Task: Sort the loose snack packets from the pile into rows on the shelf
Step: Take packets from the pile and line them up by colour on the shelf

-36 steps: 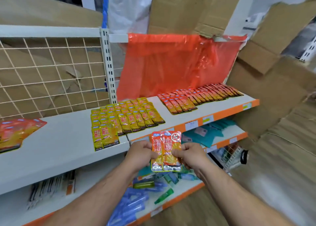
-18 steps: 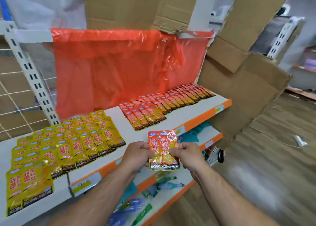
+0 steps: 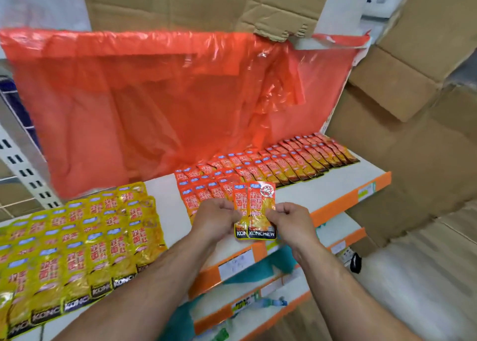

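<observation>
Red-orange packets (image 3: 254, 206): two, overlapped side by side and upright, with a black "KONCHEW" band along the bottom. They are held between both grips, above the front part of the shelf.
Left grip (image 3: 215, 218): fingers curled, thumb and fingertips pinching the left edge of the pair.
Right grip (image 3: 289, 220): fingers curled, pinching the right edge of the pair at about mid height.
Shelf (image 3: 335, 183): white board with an orange front strip, lying beneath and beyond the grips.
Red rows (image 3: 284, 165): packets of the same look, flat and overlapping. The rows begin just behind the grips and run away to the right rear.
Yellow rows (image 3: 77, 237): flat, overlapping packets to the left of the left grip, reaching close to the front edge. A bare strip of shelf separates them from the red rows.
Orange plastic sheet (image 3: 154, 103): hangs across the back of the shelf, beyond the grips and behind both sets of rows.
Cardboard (image 3: 180, 2): flattened pieces above the sheet, with more to the right of the right grip.
Lower shelves (image 3: 343, 227): below the grips, with teal packets (image 3: 281, 260) lying on them.
</observation>
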Available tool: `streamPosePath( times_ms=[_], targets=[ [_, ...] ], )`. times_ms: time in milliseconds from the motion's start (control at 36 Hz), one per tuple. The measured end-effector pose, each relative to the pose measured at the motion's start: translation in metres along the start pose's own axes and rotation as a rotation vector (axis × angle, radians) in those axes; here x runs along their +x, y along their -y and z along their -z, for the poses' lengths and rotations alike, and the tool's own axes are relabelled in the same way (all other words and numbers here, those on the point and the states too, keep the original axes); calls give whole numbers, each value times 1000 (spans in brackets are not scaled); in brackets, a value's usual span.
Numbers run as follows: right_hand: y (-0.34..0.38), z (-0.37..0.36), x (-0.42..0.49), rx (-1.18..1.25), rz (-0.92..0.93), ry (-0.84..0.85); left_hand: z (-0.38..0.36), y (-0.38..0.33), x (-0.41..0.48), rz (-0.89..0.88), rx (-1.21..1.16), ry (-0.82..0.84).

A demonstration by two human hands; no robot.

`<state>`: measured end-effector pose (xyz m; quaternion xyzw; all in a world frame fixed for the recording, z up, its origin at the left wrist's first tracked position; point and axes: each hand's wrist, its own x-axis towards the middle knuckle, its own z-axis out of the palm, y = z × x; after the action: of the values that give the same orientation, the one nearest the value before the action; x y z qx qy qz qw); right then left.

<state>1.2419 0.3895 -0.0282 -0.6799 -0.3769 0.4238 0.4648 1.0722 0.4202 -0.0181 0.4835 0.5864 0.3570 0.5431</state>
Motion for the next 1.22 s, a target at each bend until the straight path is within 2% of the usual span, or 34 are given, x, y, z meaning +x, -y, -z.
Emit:
streamPosePath(
  times_ms=[306,444,528,889,1056,1222],
  targets=[
    [8,28,98,-84,12,265,-47,-10,48,63,106,-361],
    [6,36,126,-126,22,380,-66,-16,57,51,284,-531],
    [4,39,129,-143,90,449,-76,-19,57,61,369,-598],
    [3,47,131,-50,87,492,-100,-30,58,96,664,-754],
    [0,46,135,-43,63,495,-101,-24,58,99,715,-754],
    [3,44,136,-76,9,490,-93,-18,49,31,701,-762]
  ],
)
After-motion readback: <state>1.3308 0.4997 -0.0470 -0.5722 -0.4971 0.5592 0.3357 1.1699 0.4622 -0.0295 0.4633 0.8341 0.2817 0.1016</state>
